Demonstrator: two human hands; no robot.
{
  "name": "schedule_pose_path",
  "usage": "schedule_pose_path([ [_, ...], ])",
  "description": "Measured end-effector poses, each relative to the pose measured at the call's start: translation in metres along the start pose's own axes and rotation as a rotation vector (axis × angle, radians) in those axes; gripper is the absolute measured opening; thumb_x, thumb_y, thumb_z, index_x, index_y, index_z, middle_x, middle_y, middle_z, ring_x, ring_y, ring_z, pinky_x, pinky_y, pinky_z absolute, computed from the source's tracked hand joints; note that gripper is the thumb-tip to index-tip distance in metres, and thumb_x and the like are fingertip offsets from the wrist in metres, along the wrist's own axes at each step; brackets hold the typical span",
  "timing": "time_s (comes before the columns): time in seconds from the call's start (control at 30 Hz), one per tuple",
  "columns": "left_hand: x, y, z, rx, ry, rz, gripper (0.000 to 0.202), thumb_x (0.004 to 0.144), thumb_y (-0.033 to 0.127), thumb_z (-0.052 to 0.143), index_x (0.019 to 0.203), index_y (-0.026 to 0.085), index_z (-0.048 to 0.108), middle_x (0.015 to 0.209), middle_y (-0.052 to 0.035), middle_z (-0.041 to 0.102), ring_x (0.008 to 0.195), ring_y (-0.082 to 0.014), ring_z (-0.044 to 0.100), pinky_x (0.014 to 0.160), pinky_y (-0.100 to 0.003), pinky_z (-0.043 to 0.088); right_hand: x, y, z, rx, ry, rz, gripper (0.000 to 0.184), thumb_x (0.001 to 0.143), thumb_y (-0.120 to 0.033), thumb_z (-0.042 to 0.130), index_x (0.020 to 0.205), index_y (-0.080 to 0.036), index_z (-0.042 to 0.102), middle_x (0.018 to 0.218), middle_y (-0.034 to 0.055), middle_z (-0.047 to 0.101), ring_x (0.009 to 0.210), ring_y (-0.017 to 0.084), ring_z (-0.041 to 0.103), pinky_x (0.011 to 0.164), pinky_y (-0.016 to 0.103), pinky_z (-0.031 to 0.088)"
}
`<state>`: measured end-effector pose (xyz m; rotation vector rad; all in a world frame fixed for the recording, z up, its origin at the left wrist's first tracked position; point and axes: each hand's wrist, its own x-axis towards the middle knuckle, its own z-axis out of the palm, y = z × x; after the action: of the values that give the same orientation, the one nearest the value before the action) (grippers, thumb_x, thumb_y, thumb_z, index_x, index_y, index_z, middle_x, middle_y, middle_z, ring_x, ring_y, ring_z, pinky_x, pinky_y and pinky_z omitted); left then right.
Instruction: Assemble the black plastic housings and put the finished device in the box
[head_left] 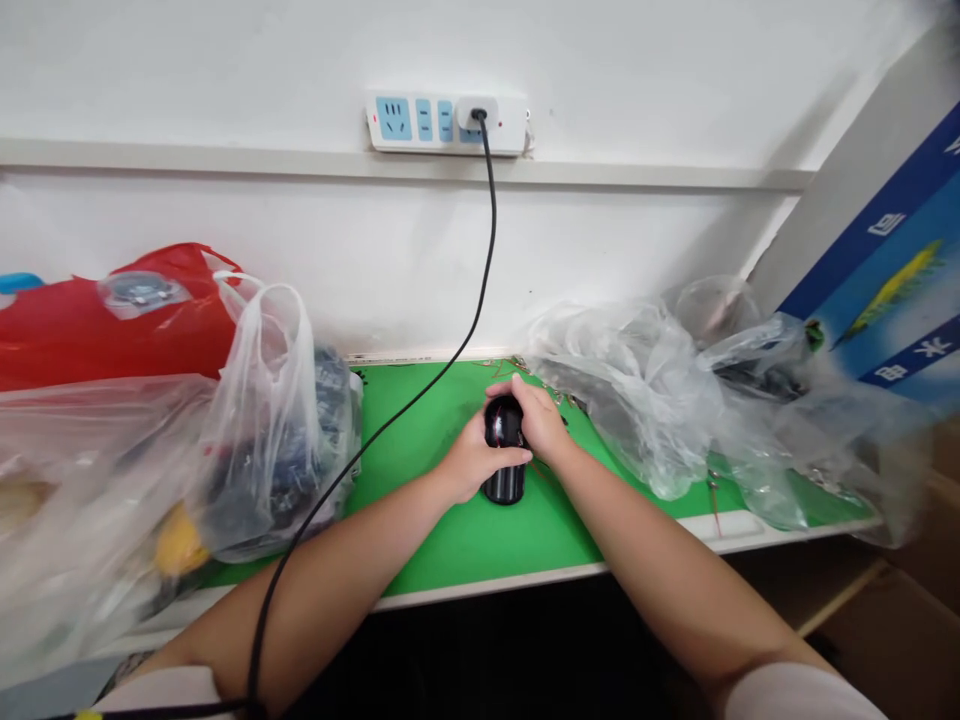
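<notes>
Left hand (472, 460), right hand (540, 420) both curled closed around glossy black cylinder (504, 484) from opposite sides, seemingly steadying it upright on green bench mat (442, 530), mid-bench. Clear plastic bags (630, 400) crowd both bench ends; black cable (489, 220) drops from white power strip (446, 123) on wall.

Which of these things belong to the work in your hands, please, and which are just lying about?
In hand: black cylinder, left hand, right hand.

Lying about: clear bags, red bag, power strip, black cable.
</notes>
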<state>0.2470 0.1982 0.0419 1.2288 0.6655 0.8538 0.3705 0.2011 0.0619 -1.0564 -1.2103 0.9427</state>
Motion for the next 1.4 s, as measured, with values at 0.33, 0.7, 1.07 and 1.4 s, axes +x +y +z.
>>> schedule_pose_path([
  [0.33, 0.001, 0.002, 0.004, -0.134, 0.159, -0.054, 0.04, 0.07, 0.029, 0.07, 0.105, 0.017, 0.056, 0.088, -0.0044, 0.064, 0.072, -0.0171, 0.061, 0.071, -0.034, 0.051, 0.004, 0.01, -0.009, 0.246, -0.073, 0.075, 0.067, 0.083, -0.071, 0.03, 0.092, -0.017, 0.069, 0.085, 0.0056, 0.069, 0.083, 0.019, 0.062, 0.08, 0.032, 0.046],
  [0.7, -0.001, 0.021, -0.007, -0.315, 0.209, -0.198, 0.028, 0.068, 0.025, 0.069, 0.089, 0.017, 0.053, 0.072, -0.0026, 0.062, 0.062, -0.0188, 0.063, 0.057, -0.032, 0.051, 0.025, -0.003, -0.064, -0.033, 0.391, 0.075, 0.035, 0.077, -0.049, 0.053, 0.072, -0.015, 0.062, 0.058, -0.0001, 0.056, 0.049, 0.011, 0.047, 0.05, 0.024, 0.038],
  [1.07, -0.006, 0.027, -0.02, -0.247, 0.042, -0.213, 0.026, 0.065, 0.019, 0.068, 0.087, 0.015, 0.054, 0.075, -0.0053, 0.066, 0.055, -0.0161, 0.061, 0.05, -0.027, 0.048, 0.002, -0.003, -0.053, -0.921, -0.358, -0.04, 0.024, 0.081, -0.034, 0.053, 0.074, -0.016, 0.067, 0.061, -0.0009, 0.06, 0.054, 0.01, 0.049, 0.052, 0.021, 0.031],
  [1.4, -0.009, 0.031, -0.015, -0.257, 0.012, -0.177, 0.025, 0.069, 0.024, 0.067, 0.088, 0.015, 0.053, 0.076, -0.0042, 0.064, 0.055, -0.0143, 0.06, 0.048, -0.025, 0.047, -0.012, -0.008, -0.024, -1.503, -0.419, -0.109, 0.036, 0.088, -0.04, 0.043, 0.085, -0.018, 0.071, 0.08, 0.0119, 0.069, 0.073, 0.022, 0.062, 0.061, 0.027, 0.037],
])
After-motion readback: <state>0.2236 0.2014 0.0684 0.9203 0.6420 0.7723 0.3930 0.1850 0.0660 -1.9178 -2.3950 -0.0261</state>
